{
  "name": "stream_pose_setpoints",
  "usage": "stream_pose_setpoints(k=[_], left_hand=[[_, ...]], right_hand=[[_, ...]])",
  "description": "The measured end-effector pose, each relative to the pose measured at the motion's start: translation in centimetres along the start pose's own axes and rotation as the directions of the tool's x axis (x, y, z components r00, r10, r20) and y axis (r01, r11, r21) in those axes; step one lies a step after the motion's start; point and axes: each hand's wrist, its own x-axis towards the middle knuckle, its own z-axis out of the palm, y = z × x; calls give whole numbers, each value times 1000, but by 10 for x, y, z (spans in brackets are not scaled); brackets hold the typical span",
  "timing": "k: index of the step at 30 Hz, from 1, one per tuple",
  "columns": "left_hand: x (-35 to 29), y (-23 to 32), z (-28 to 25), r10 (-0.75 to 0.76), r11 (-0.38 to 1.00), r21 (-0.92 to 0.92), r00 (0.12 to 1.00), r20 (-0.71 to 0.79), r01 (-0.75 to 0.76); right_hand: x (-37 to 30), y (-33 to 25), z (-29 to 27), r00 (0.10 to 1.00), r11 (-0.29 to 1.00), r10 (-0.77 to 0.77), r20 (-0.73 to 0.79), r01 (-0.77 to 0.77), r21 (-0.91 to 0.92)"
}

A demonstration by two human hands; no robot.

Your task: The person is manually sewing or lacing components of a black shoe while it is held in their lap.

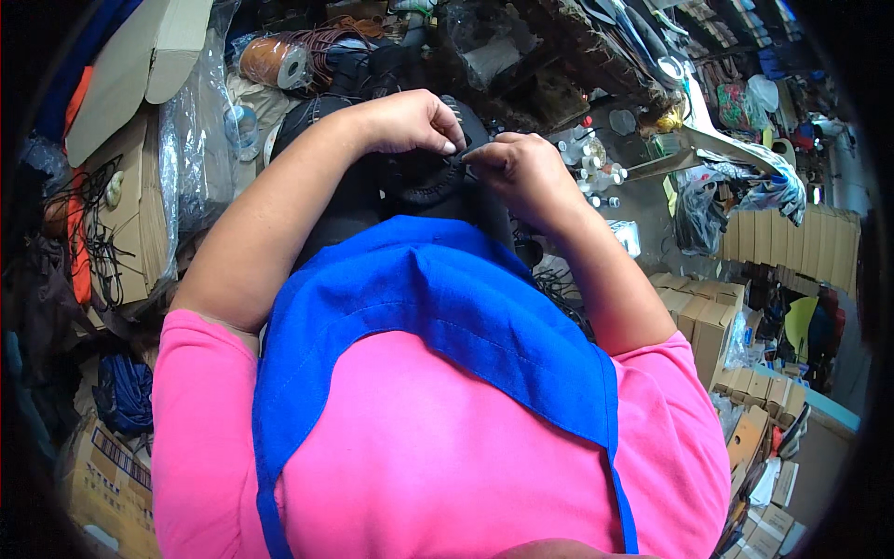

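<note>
Clutter crowds the room around us on every side, with bare grey floor (659, 207) showing only in patches to the right. Along our left, opened cardboard (140, 58) leans beside a hanging sheet of clear plastic (197, 135), with an orange strip (80, 247) and a tangle of black cord (104, 238) near the rim of the view. Beyond our left forearm we see an orange spool (272, 62) lying on its side. Small clear bottles (584, 149) stand grouped on the right, and farther over a row of brown boxes (792, 239) sits below a draped pale cloth (780, 189). More cartons (710, 321) are stacked lower down on that side.

Close in, we wear a blue apron (433, 279) over a pink shirt (400, 447). Just past the apron's upper edge, a black stitched piece (424, 194) rests over our dark-clothed lap; its outline blends into the cloth, so we cannot tell its full shape. Our left hand (416, 123) bends over its far side, thumb and forefinger drawn close together, but we cannot tell whether they grip anything. Our right hand (529, 177) pinches the piece's right edge between thumb and forefinger, its other fingers curled in.
</note>
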Motion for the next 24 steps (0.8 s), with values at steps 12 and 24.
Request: stream_pose_setpoints(k=[12, 24], left_hand=[[1, -11, 2, 97, 987, 126, 995, 0, -96], [-22, -10, 4, 276, 857, 512, 887, -370, -53]], right_hand=[[7, 66, 22, 897, 490, 12, 443, -391, 779], [3, 23, 20, 986, 818, 123, 114, -166, 551]])
